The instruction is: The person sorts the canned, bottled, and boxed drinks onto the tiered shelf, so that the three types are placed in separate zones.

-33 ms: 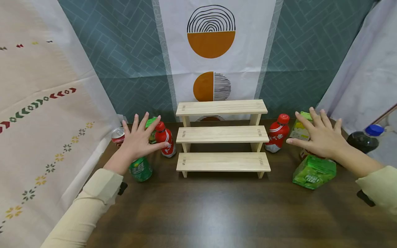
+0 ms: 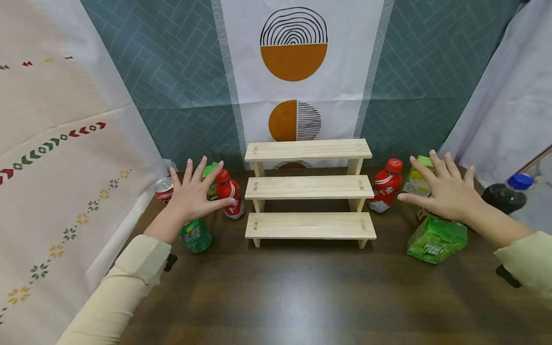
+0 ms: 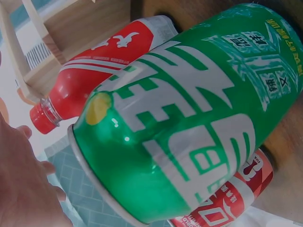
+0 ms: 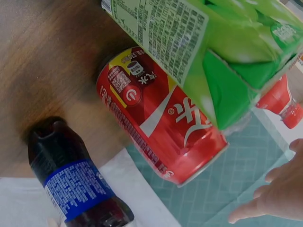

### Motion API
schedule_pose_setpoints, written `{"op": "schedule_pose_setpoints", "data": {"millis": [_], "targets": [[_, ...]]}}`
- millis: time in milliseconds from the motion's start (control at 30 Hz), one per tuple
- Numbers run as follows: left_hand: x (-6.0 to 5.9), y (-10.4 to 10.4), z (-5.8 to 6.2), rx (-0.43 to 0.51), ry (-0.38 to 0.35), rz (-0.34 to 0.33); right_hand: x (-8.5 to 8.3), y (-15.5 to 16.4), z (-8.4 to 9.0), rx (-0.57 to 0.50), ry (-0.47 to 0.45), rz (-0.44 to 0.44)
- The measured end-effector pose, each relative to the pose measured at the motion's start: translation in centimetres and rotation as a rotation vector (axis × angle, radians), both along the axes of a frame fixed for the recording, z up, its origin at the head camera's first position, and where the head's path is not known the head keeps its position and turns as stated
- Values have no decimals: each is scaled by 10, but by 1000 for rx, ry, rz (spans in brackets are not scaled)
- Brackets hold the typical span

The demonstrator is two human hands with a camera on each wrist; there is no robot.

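The green can (image 2: 196, 236) stands at the left of the brown table (image 2: 276, 297), partly hidden by the left hand (image 2: 192, 195). That hand is free, with its fingers spread wide. A red bottle (image 2: 230, 195) is near its thumb, and a red can (image 2: 164, 190) stands farther left. The right hand (image 2: 450, 191) is free too, fingers spread, near a green box (image 2: 435, 242). A red soda can (image 4: 156, 118) is just beside that box. A dark bottle (image 2: 502, 197) with a blue cap is farther right. Wooden steps (image 2: 310, 188) stand between the hands.
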State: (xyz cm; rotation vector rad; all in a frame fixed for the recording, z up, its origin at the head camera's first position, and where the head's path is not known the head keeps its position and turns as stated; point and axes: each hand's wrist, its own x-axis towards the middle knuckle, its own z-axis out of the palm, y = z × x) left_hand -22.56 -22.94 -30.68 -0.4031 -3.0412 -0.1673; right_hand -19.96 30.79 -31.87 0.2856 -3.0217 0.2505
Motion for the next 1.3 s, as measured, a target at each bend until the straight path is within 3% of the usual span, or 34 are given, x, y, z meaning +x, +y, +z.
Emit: {"op": "schedule_pose_setpoints", "data": {"millis": [167, 400, 667, 900, 1167, 1300], "targets": [[1, 0, -1, 16, -4, -8, 2, 0, -1, -5, 6, -2], [10, -3, 4, 47, 57, -2, 5, -5, 5, -28, 6, 12], [12, 0, 5, 139, 203, -47, 6, -4, 13, -65, 37, 6], [23, 10, -1, 219, 294, -96, 14, 1, 14, -143, 50, 57], [37, 22, -2, 391, 224, -124, 23, 6, 14, -283, 58, 70], [44, 28, -6, 467, 240, -151, 28, 9, 12, -324, 73, 82]]}}
